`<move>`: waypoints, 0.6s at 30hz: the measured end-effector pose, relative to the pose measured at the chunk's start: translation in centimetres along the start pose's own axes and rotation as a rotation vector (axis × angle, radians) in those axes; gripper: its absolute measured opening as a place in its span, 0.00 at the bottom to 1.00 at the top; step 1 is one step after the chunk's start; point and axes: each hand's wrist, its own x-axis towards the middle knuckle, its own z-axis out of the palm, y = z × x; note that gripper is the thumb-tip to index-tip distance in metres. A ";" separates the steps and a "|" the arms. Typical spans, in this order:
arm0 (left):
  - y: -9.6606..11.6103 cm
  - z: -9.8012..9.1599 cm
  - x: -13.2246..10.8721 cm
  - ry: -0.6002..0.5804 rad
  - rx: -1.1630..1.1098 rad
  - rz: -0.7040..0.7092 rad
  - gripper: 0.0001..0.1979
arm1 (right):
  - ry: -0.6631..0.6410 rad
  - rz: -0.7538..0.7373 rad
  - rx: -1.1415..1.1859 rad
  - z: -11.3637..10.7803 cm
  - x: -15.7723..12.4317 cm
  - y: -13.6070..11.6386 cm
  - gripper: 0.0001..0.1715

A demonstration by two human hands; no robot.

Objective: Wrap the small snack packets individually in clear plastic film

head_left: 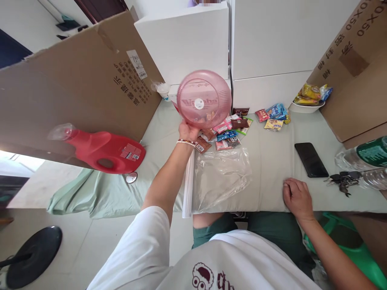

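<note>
My left hand (188,132) grips the lower rim of a round, see-through pink plastic container (204,98), raised above the far side of the table with its round face toward me. Just right of that hand lies a pile of small snack packets (227,135) in brown, pink, blue and green. Nearer to me, a clear plastic bag (222,177) lies flat beside a white roll (188,187). My right hand (298,199) rests on the table's front edge with its fingers curled in; nothing shows in it.
A red jug (104,151) lies at left by a cardboard panel (75,76). At right are a phone (311,160), keys (344,179), bottles (373,153), more packets (275,114) and a white bowl (308,107) of snacks. White boxes (187,44) stand behind.
</note>
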 end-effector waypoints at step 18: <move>6.7 -19.1 -14.7 0.202 1.708 0.810 0.11 | -0.029 0.004 -0.028 -0.1 0.1 0.1 0.06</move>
